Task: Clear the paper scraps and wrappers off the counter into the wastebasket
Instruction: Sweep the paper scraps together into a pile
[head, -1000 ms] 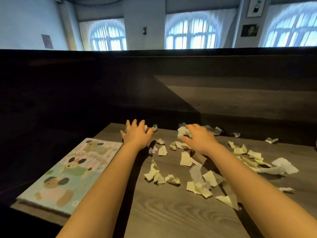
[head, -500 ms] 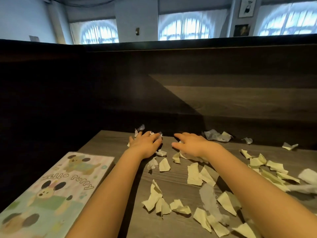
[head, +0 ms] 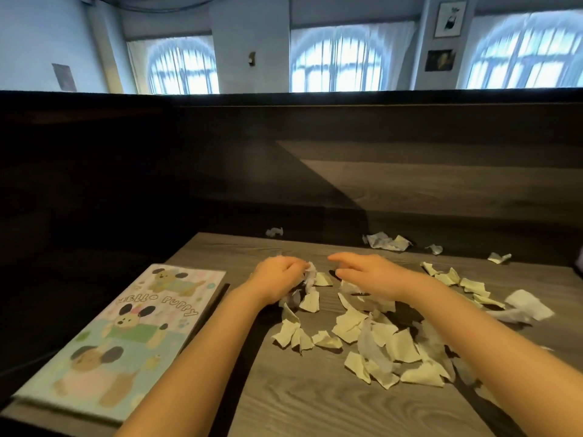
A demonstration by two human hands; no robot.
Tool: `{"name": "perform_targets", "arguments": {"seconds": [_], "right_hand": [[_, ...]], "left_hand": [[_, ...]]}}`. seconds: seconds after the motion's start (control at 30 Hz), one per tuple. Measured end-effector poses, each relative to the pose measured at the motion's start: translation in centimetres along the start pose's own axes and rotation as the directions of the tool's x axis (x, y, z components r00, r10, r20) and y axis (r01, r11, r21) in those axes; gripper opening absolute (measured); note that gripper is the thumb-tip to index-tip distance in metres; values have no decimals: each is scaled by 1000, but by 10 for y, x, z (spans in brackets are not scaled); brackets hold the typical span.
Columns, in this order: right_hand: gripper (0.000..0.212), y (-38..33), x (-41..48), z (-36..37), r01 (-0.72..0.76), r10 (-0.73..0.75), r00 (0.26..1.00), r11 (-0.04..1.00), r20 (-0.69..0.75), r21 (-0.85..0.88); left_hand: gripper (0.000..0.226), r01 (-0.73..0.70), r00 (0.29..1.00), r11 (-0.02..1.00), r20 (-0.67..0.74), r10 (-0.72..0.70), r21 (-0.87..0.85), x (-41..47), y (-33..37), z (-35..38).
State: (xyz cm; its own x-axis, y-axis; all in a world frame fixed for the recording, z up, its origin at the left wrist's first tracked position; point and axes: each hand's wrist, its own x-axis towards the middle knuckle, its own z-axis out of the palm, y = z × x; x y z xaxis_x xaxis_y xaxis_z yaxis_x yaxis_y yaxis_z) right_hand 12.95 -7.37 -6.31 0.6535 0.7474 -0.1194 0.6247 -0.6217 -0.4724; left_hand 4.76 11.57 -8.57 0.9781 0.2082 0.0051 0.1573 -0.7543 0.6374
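Observation:
Torn pale yellow and white paper scraps (head: 388, 345) lie scattered over the grey wood counter (head: 284, 402). My left hand (head: 277, 277) rests on the counter with fingers curled around a few white scraps (head: 310, 275). My right hand (head: 369, 275) lies palm down over more scraps, fingers bent and apart, pointing left toward the left hand. More scraps (head: 470, 285) spread to the right, and crumpled pieces (head: 386, 241) sit against the back wall. One small crumpled piece (head: 274, 231) lies at the back edge. No wastebasket is in view.
A picture book (head: 126, 335) titled "Hello Puppy" lies flat at the left of the counter. A dark wooden partition (head: 284, 171) rises behind and to the left of the counter. Arched windows show above it.
Both hands have drawn back toward me from the rear of the counter, dragging scraps along. The left hand's fingers have curled onto scraps. The view has shifted closer.

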Motion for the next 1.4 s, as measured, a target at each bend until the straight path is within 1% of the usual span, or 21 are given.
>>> {"name": "perform_targets", "arguments": {"seconds": [0.1,0.17,0.2,0.23,0.37,0.47,0.53,0.63,0.7,0.8,0.87,1.0,1.07,1.13,1.23,1.3,1.37,1.4], "right_hand": [[44,1,-6,-6,-18,27,990,998,-140,60],[44,1,-4,-10,-35,41,979,999,-198,33],[45,2,-2,-12,-42,44,976,999,-215,17],[45,4,1,-14,-49,48,972,999,-229,1],[49,19,16,-22,-85,56,962,991,-266,-99],[52,36,30,-29,-127,65,960,968,-271,-215],[55,48,39,-34,-192,123,961,942,-248,-277],[60,64,50,-41,-279,220,949,919,-224,-278],[63,75,56,-45,-325,274,938,909,-213,-260],[66,85,61,-45,-384,370,923,900,-107,-208],[67,85,57,-42,-365,361,931,911,-56,-192],[63,72,37,-36,-278,282,959,932,-15,-231],[61,67,28,-34,-222,233,972,953,33,-207],[58,63,16,-32,-173,184,981,975,65,-139],[52,55,-5,-32,-153,157,985,986,67,-68],[52,53,-17,-34,-169,171,983,985,63,-41],[53,58,-27,-39,-189,189,982,982,7,5],[52,64,-33,-42,-191,192,980,981,-48,22]], "left_hand": [[39,-30,988,999,-147,36,40,0,5,-4],[40,-5,961,993,-275,37,118,9,6,-9],[41,20,949,984,-312,36,176,16,6,-12],[44,53,950,972,-313,21,228,24,4,-16],[58,172,978,936,-170,-124,308,60,-6,-20],[62,210,976,899,-137,-169,384,83,-11,-13],[64,236,971,874,-123,-203,425,94,-11,-11],[66,249,968,845,-110,-224,474,101,-12,-10],[66,239,971,853,-108,-214,464,99,-11,-10],[65,190,982,879,-69,-178,438,90,-6,-7],[63,140,989,890,-21,-145,433,80,-1,-4],[60,54,995,900,50,-84,433,58,10,6],[60,21,995,905,80,-60,424,47,18,10],[58,-10,992,912,118,-42,409,39,24,13],[53,-38,989,929,150,-19,368,31,33,19],[50,-40,988,951,157,-10,307,26,41,24],[48,-23,990,964,137,-14,265,24,53,29],[48,-25,993,959,119,-9,283,25,60,32]]}}
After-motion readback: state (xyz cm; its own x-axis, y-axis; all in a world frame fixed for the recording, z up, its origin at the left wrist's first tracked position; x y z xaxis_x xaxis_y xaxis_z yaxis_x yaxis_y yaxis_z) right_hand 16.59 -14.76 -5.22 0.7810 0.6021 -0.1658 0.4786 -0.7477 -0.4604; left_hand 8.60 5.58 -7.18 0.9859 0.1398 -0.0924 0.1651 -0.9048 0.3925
